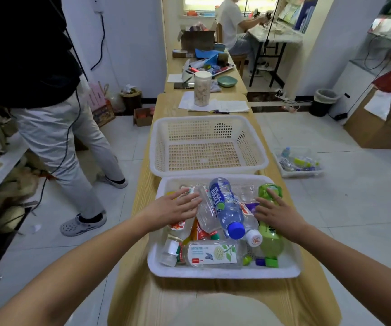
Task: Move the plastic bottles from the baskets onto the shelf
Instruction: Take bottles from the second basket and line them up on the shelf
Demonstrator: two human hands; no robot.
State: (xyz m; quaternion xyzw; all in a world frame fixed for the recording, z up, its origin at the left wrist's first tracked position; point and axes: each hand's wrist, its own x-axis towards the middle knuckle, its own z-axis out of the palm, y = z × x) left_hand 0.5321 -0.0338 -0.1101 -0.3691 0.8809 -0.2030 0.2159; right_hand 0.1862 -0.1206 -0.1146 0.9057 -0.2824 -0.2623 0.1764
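Plastic bottles [227,208] lying heaped in near basket [222,274] on desk [189,300]. Left hand [173,208] lying flat over left-side bottles, fingers spread, gripping nothing. Right hand [279,212] resting on green bottle [271,238] along right wall, fingers straight. Far basket [208,171] sitting just behind near basket.

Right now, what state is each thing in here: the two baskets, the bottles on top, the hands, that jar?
near basket: piled with bottles.
far basket: no bottles in it.
blue-capped bottle: capped, lying on top of the pile.
green bottle: capped, lying on its side.
left hand: fingers straight, spread over the pile.
right hand: fingers straight, over the green bottle.
jar: upright, lid on.
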